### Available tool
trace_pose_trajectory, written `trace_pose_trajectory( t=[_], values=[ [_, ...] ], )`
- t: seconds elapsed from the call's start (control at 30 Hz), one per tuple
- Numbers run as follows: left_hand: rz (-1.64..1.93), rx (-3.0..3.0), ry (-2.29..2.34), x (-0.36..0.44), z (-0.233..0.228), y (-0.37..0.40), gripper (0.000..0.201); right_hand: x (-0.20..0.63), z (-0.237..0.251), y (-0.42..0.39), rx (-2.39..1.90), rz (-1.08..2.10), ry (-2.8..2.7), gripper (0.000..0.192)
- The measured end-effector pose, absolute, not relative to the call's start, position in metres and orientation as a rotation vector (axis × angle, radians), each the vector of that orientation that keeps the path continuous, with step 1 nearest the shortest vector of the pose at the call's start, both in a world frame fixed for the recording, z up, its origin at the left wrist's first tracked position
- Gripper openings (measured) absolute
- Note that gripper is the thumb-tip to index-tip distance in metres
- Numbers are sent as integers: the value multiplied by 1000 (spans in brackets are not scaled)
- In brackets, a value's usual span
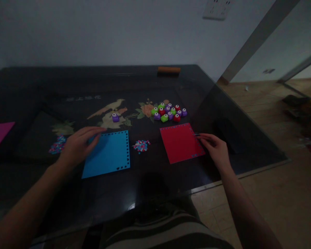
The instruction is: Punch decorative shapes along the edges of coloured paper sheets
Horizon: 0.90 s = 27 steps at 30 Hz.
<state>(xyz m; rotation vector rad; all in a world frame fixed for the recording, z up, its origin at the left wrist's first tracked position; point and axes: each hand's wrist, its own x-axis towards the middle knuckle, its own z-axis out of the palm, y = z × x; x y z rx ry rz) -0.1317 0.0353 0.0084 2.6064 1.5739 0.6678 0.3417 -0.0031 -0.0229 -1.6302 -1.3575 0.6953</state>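
A blue paper sheet (106, 155) with a row of small dark holes along its top, right and part of its bottom edge lies at left centre. My left hand (79, 143) is over its upper left corner, fingers stretched out and thumb apart, holding nothing I can see. To the right lies a red paper sheet (181, 143) with small bluish marks along its top, right and part of its lower edge. Beside its right edge, my right hand (216, 148) is closed in a pinch; a thin tip shows at the fingers, too dim to name.
Confetti-like bits form a pile (141, 146) between the sheets and another pile (57, 144) at left. Several eye-topped hole punches (168, 112) cluster behind the red sheet; a purple punch (115, 118) stands apart. An orange-brown cylinder (169, 70) and pink sheet (0, 135) lie farther off.
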Motion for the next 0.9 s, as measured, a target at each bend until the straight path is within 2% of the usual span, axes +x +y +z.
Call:
trace_pose_trajectory(
  t=[0.3,0.53,0.7,0.9],
  values=[
    [612,2537,1547,-161,-11,42,24,346,-21,-3,-1602,761,-1235,28],
    [578,2411,1560,-168,-15,49,40,334,9,1,-1540,650,-1223,26],
    [568,2341,1582,-175,-11,49,47,288,43,12,-1393,650,-1372,20],
    [487,2303,1620,-179,-15,49,66,198,62,39,-1152,813,-1935,19]
  ],
)
